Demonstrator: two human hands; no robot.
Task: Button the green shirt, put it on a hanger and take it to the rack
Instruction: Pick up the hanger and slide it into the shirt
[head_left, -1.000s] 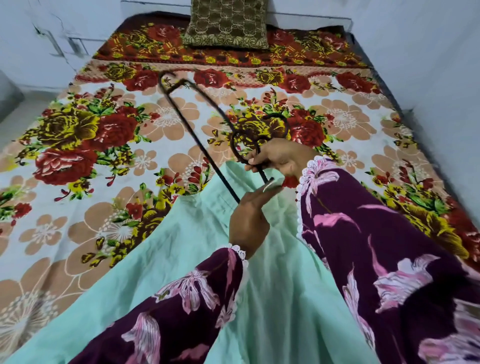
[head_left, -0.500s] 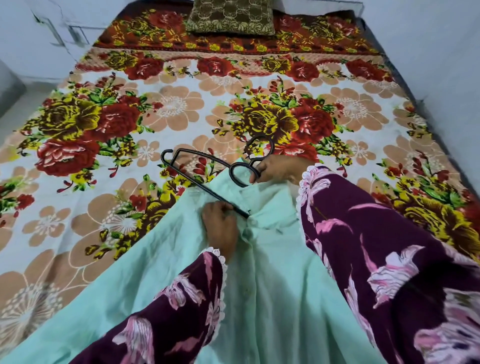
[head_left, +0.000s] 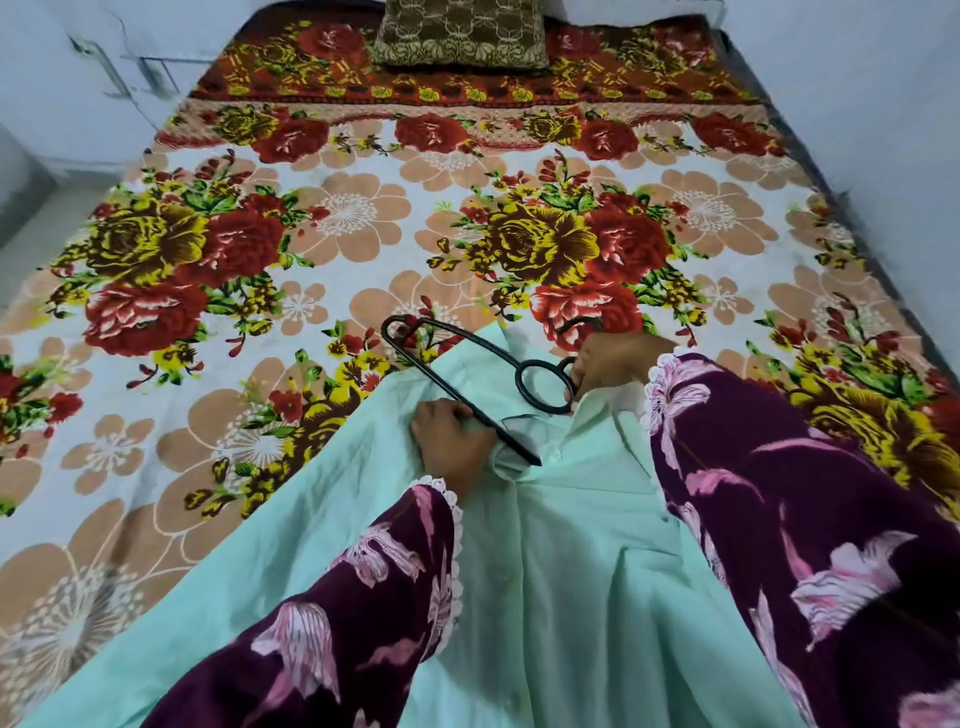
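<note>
A pale green shirt (head_left: 571, 582) lies flat on the bed, buttoned down its front, its collar pointing away from me. A black hanger (head_left: 457, 358) lies tilted over the collar, one arm sticking out to the left, its lower bar end poking into the neck opening. My right hand (head_left: 613, 364) holds the hanger at its ring and hook. My left hand (head_left: 452, 441) grips the shirt's collar and shoulder cloth right beside the hanger's bar. Both forearms wear purple floral sleeves.
The bed is covered by a floral sheet (head_left: 332, 228) in red, yellow and peach. A brown patterned pillow (head_left: 460, 31) sits at the head. Pale walls close in on the left and right, and the bed's right edge (head_left: 852, 218) runs diagonally.
The hanger came down from upright above the bed to lie on the collar, its bar end now in the neck opening. My left hand moved from the hanger onto the shirt cloth.
</note>
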